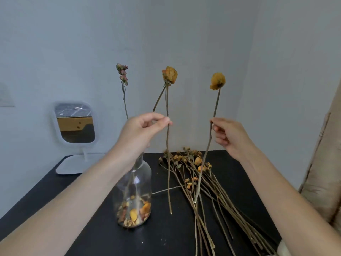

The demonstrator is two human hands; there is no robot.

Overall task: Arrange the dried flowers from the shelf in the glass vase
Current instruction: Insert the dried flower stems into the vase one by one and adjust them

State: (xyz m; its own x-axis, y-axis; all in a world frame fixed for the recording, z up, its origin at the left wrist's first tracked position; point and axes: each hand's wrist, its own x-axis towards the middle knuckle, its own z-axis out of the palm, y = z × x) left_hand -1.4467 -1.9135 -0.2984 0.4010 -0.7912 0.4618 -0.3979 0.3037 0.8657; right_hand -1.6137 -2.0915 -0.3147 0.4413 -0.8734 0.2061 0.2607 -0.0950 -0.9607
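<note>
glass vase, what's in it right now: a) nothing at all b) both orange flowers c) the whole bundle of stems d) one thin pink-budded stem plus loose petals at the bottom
d: a single stem with small pink buds rises from the glass vase, and loose petals lie on its bottom.

white mirror [74,124], blk table [129,242], beige cushion [321,182]

A black tabletop [166,237] carries a glass vase [133,191]. Right of the vase lies a bundle of dried flowers [203,191]; behind-left of it stands a white mirror [74,124].
</note>
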